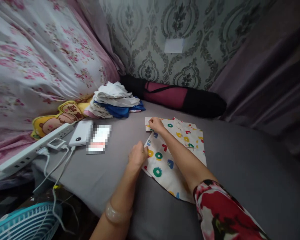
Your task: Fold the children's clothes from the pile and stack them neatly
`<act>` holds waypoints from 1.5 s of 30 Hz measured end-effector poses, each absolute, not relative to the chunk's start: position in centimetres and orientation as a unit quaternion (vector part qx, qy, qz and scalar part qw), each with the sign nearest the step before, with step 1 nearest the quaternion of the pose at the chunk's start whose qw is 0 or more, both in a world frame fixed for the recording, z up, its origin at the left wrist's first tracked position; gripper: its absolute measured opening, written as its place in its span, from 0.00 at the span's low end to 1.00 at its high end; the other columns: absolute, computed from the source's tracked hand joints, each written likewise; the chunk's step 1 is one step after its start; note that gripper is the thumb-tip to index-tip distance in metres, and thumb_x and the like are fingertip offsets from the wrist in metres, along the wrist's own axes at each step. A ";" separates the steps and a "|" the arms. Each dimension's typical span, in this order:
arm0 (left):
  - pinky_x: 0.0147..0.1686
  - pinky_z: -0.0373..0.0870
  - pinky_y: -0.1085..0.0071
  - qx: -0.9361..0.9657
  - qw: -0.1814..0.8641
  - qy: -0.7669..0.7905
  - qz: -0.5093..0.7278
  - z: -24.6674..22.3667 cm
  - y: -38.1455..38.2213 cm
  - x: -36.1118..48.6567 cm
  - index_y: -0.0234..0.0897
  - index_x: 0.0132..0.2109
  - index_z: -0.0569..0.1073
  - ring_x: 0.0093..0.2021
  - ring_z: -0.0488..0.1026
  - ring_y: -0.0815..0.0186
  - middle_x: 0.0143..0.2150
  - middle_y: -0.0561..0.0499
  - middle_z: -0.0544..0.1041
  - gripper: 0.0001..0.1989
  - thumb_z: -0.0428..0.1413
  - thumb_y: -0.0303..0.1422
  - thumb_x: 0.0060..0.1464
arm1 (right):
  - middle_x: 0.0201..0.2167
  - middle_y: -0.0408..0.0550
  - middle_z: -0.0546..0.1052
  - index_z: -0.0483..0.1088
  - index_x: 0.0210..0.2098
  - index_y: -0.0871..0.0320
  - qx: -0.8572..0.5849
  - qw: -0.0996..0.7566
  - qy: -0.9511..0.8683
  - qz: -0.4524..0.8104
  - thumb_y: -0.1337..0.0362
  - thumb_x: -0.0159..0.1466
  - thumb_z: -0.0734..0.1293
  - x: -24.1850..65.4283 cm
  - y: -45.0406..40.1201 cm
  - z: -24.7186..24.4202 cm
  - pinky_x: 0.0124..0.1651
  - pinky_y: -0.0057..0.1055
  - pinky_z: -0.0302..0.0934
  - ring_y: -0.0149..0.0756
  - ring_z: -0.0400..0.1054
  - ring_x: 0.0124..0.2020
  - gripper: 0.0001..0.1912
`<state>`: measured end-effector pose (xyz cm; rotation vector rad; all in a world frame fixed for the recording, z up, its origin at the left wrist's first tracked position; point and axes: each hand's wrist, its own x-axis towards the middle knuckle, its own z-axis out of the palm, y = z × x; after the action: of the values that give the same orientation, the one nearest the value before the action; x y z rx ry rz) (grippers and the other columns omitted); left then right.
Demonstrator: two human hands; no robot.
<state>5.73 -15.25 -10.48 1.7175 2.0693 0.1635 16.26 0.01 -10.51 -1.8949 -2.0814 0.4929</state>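
Observation:
A white garment (165, 166) printed with colourful letters and rings lies spread on the grey sheet in front of me. My left hand (138, 155) is closed on its left edge, low down, with the fingertips at the cloth. Further up, my right hand (156, 125) pinches the cloth near the upper left corner, and my right forearm crosses over the garment. Part of the print is hidden under that arm.
A pile of folded clothes (115, 100) sits at the back left. Left of me are a power strip (30, 153), a white power bank (81, 133), a blurred flat object (99, 139) and a blue fan (27, 221). A long black-and-maroon bag (167, 95) lies along the wall.

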 end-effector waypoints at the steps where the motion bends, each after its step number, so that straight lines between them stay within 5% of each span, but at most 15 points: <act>1: 0.39 0.66 0.67 0.621 0.222 0.750 0.057 -10.6 -15.2 5.7 0.38 0.48 0.71 0.49 0.75 0.54 0.48 0.41 0.78 0.14 0.44 0.38 0.64 | 0.47 0.55 0.78 0.75 0.47 0.59 -0.661 0.136 -0.716 0.176 0.62 0.67 0.59 15.5 0.5 -10.6 0.47 0.29 0.60 0.42 0.70 0.50 0.15; 7: 0.39 0.66 0.67 0.627 0.220 0.745 0.057 -10.7 -15.0 5.7 0.38 0.47 0.71 0.49 0.76 0.56 0.47 0.41 0.79 0.14 0.43 0.35 0.65 | 0.57 0.67 0.68 0.63 0.59 0.67 -0.712 0.093 -0.675 0.169 0.57 0.66 0.63 12.8 1.1 -11.6 0.53 0.37 0.62 0.49 0.67 0.55 0.27; 13: 0.38 0.65 0.68 0.624 0.244 0.740 0.055 -10.4 -15.1 5.8 0.37 0.46 0.71 0.49 0.75 0.54 0.49 0.40 0.78 0.15 0.51 0.43 0.60 | 0.54 0.70 0.70 0.69 0.53 0.69 -0.701 0.146 -0.678 0.166 0.76 0.63 0.61 11.5 1.3 -12.9 0.55 0.40 0.61 0.48 0.67 0.55 0.19; 21: 0.34 0.61 0.71 0.641 0.256 0.715 0.107 -11.0 -15.0 5.7 0.39 0.40 0.72 0.42 0.75 0.60 0.42 0.45 0.79 0.09 0.48 0.34 0.59 | 0.32 0.51 0.79 0.75 0.32 0.59 -0.709 0.305 -0.581 0.258 0.69 0.64 0.62 15.7 2.6 -12.6 0.39 0.27 0.64 0.38 0.75 0.38 0.09; 29: 0.32 0.59 0.71 0.666 0.233 0.683 0.189 -11.0 -15.5 6.2 0.40 0.35 0.68 0.36 0.71 0.63 0.34 0.50 0.76 0.04 0.49 0.32 0.55 | 0.21 0.40 0.72 0.69 0.31 0.59 -0.669 0.490 -0.435 0.351 0.64 0.64 0.60 23.1 0.4 -10.4 0.21 0.19 0.56 0.26 0.64 0.19 0.09; 45: 0.39 0.65 0.71 0.763 0.232 0.576 0.179 -11.0 -17.7 9.4 0.39 0.42 0.71 0.41 0.73 0.65 0.39 0.49 0.77 0.08 0.50 0.28 0.57 | 0.15 0.37 0.67 0.70 0.32 0.59 -0.707 0.490 -0.346 0.376 0.67 0.62 0.62 31.0 -5.8 -12.0 0.17 0.17 0.51 0.25 0.60 0.15 0.05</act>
<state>9.45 -17.70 -11.00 2.0968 1.5845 0.4917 30.96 -5.82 -12.00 -1.7170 -0.8397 0.9125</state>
